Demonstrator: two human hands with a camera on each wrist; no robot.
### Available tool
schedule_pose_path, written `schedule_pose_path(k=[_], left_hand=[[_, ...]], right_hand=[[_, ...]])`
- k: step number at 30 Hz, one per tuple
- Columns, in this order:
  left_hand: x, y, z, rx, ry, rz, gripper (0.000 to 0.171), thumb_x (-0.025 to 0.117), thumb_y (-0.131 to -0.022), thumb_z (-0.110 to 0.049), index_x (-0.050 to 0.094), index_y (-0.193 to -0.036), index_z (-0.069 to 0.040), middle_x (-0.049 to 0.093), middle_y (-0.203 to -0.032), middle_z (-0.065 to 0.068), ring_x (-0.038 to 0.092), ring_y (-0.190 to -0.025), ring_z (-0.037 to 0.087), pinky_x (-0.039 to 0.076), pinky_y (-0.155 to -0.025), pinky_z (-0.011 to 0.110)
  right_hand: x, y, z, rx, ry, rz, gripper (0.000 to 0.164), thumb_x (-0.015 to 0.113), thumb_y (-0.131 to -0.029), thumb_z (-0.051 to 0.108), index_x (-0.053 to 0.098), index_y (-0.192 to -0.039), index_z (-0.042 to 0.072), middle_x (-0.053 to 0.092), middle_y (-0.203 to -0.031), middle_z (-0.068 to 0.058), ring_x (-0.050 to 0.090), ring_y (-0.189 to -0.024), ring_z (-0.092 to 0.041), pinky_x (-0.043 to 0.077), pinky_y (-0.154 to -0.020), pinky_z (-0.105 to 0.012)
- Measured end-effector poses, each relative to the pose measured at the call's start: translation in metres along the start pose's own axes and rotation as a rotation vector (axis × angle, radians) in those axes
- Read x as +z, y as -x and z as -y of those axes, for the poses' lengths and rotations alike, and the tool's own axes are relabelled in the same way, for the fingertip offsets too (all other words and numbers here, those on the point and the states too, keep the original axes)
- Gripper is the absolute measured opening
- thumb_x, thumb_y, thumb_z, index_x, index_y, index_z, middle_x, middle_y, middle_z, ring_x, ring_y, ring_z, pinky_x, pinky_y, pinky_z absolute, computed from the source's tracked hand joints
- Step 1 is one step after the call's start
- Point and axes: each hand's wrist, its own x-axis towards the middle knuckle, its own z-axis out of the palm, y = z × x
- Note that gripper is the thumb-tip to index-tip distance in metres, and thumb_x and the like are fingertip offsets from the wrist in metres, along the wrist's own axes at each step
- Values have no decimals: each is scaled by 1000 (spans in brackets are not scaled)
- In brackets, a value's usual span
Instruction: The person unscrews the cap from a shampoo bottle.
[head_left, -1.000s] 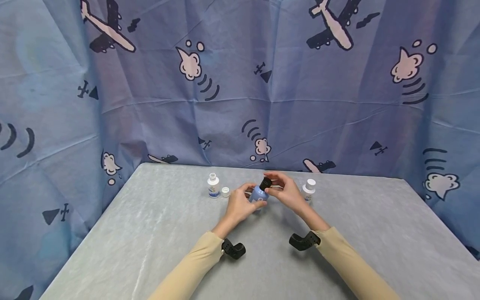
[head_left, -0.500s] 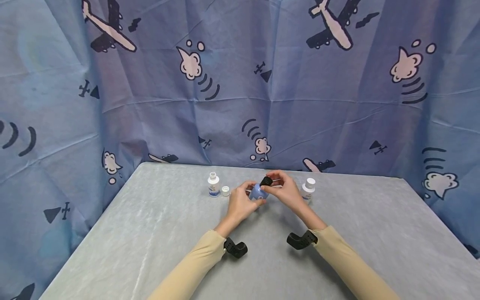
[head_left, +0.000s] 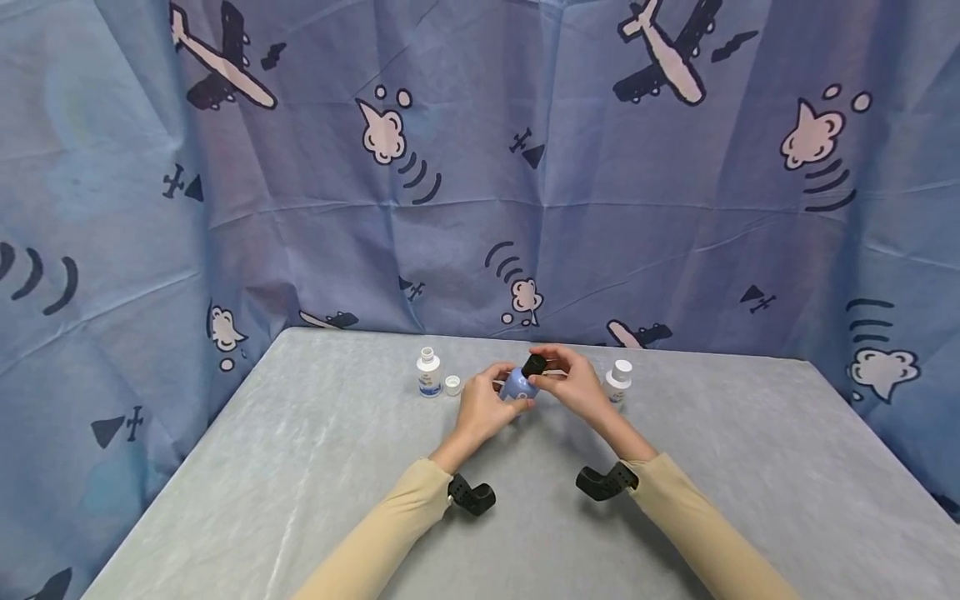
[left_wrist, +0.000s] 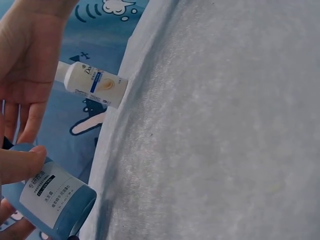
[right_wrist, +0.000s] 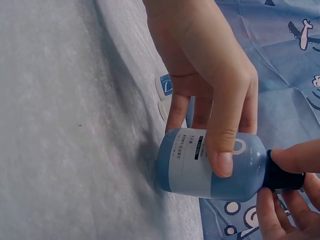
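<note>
My left hand grips a blue bottle around its body, its thumb lying across the white label in the right wrist view. The bottle leans to the right in the head view. At its top, my right hand pinches the black cap between thumb and fingers. The cap sits at the bottle's neck; whether it is loose I cannot tell. Part of the bottle's body is hidden behind the left fingers.
An uncapped white bottle stands left of the hands, with a small white cap beside it. A capped white bottle stands right, partly behind the right hand. A patterned blue curtain hangs behind the grey-covered table.
The right thumb and fingers have shifted slightly on the black cap, and the cap looks a little differently angled. The left hand keeps its hold on the blue bottle, almost still.
</note>
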Motion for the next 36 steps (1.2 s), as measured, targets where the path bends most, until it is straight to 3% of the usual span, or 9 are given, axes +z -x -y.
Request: schedule_pose_path(k=[5,14,22,32,36], left_hand=[[0,-1,0,-1,-14,8,50,86,-67,-20,67,-112,-10,73,-97,8,66,-81,20,51,-72,25],[0,-5,-1,-1,-45,2,52,86,-66,-22,68,-114,-12,74,-97,6,67,-81,18,49,-70,22],[0,-5,-1,7,-29,-2,52,87,-64,-21,69,-112,-12,74,-95,7,67,-79,19,49,-69,22],[2,-3,1,1,-18,-2,51,87,-65,-21,68,-112,-11,74,-96,7,66,-79,18,49,-68,22],[2,-2,2,8,-4,-4,50,86,-66,-21,68,-112,-11,74,-97,8,67,-81,19,50,-70,23]], right_hand=[[0,1,0,-24,-28,11,44,65,-83,-4,55,-127,-4,58,-124,-26,59,-110,-38,54,-85,-27],[-1,1,2,19,-12,-27,49,73,-82,7,54,-127,4,55,-131,-20,60,-110,-38,55,-85,-41],[0,0,3,76,33,-71,48,74,-82,12,55,-124,5,58,-124,-18,59,-106,-33,52,-80,-32],[-2,-1,0,7,-8,-26,45,68,-83,0,54,-125,-1,55,-126,-23,58,-111,-37,52,-91,-41],[-1,-2,-1,-25,-36,-3,44,66,-82,-6,54,-125,-3,56,-126,-24,58,-114,-37,52,-94,-38]])
